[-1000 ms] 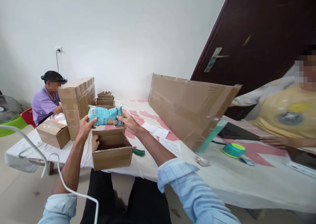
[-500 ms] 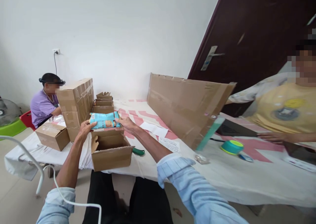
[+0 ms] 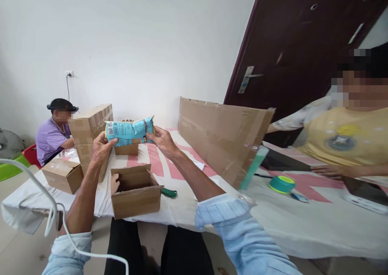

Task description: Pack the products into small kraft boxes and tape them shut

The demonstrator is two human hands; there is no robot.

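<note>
A blue printed snack packet (image 3: 129, 132) is held up in the air between my two hands, stretched out sideways with a barcode at its left end. My left hand (image 3: 102, 146) grips the left end, thumb on the front. At the right end, my right hand (image 3: 163, 141) pinches it the same way. Below the packet, near the table's front edge, stands an open cardboard box (image 3: 136, 204) with its flaps up; its inside is dark. A green-handled tool (image 3: 169, 192) lies against the box's right side, its far part hidden.
Stacked taped cartons (image 3: 87, 134) and a closed small box (image 3: 62, 174) stand at left. A large cardboard panel (image 3: 222, 135) leans across the right. Beyond it are a tape roll (image 3: 281, 184) and a seated person (image 3: 342, 135); another person (image 3: 52, 135) sits far left.
Both hands have raised the packet from just above the open box to a higher position, nearer to me. The view has shifted slightly. The box stays in place.
</note>
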